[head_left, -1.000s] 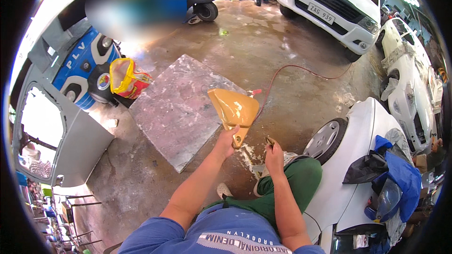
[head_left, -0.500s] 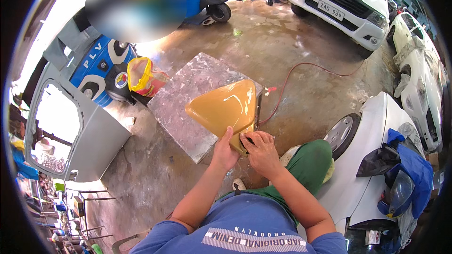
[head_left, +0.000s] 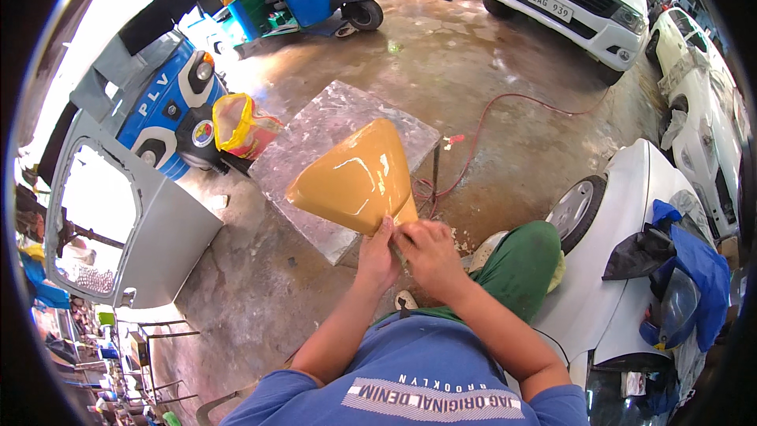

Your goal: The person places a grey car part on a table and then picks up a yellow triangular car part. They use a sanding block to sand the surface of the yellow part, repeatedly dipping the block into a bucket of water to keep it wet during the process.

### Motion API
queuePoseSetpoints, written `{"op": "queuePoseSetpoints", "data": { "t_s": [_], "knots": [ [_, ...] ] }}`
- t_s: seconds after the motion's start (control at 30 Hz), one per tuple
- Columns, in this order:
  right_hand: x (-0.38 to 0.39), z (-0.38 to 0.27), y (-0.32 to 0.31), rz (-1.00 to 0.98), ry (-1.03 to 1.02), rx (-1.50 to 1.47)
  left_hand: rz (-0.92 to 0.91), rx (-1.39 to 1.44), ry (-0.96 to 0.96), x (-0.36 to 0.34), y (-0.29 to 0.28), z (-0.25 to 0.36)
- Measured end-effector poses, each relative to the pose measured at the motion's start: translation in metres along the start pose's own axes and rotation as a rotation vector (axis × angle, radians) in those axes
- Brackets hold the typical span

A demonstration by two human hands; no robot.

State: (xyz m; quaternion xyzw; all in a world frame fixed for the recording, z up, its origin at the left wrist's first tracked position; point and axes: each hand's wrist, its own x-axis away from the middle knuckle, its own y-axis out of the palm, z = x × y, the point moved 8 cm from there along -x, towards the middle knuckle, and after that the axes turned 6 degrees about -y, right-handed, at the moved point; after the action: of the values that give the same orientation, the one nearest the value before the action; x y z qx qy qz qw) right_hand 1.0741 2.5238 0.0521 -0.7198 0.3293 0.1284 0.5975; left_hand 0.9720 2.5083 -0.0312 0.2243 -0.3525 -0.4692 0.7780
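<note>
A glossy yellow-tan panel, roughly triangular with a narrow lower end, is raised in front of me above a paint-stained square tabletop. My left hand grips its near edge, the thumb lying on the shiny face and the other fingers hidden behind. Beside it, my right hand is closed at the narrow end, its fingers bent and touching the panel's edge. Whatever those fingers pinch is hidden from view.
A yellow-and-red sack stands left of the table. A grey door shell is farther left. Behind the table, a red hose crosses the floor. To the right is a white car body with blue plastic on it.
The panel has turned and tilted in my left hand, its wide end shifting left. My right hand has curled more tightly; the dark spot seen under its fingers before is now hidden.
</note>
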Motion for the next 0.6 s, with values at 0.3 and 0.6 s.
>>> {"op": "queuePoseSetpoints", "data": {
  "t_s": [0.3,0.6],
  "knots": [
    [0.0,0.014,-0.016,0.042,-0.009,0.024,-0.002,0.056,-0.019,0.007,0.007,0.0],
    [0.001,0.033,-0.02,0.058,0.083,0.04,-0.018,0.083,0.008,0.009,0.016,0.005]
  ]
}}
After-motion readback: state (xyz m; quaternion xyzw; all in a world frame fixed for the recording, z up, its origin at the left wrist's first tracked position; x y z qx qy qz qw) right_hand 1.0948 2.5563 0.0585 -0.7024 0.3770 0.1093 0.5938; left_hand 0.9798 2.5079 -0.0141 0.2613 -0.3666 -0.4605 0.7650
